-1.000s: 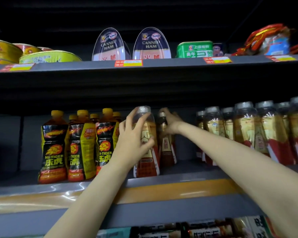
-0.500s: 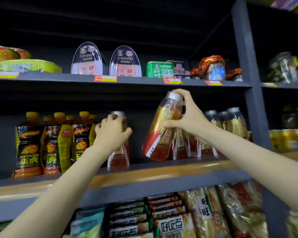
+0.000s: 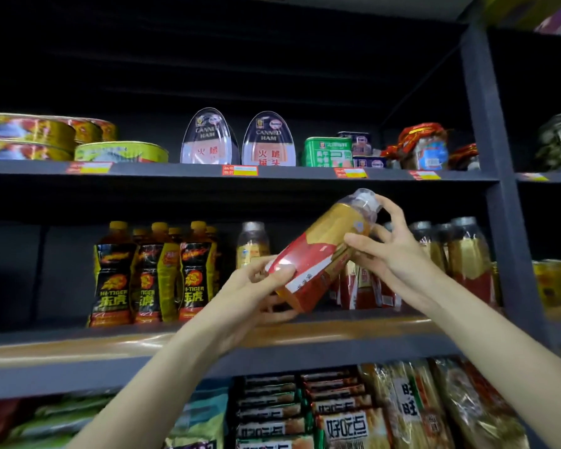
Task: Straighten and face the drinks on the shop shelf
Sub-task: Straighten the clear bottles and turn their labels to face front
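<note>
A clear drink bottle with a red and gold label and a silver cap hangs tilted in front of the middle shelf, cap up to the right. My left hand grips its base from below. My right hand holds its neck and shoulder. Another bottle of the same kind stands upright on the shelf behind my left hand. More of them stand in a row at the right. Black and yellow Hi-Tiger bottles stand grouped at the left.
The upper shelf carries flat fish tins, two canned hams, a green tin and red packets. Snack packs fill the shelf below. A dark upright post bounds the bay on the right.
My left hand let go of the standing bottle and took the base of the tilted bottle, which my right hand had lifted from the row. The bottle now lies flatter, held in both hands.
</note>
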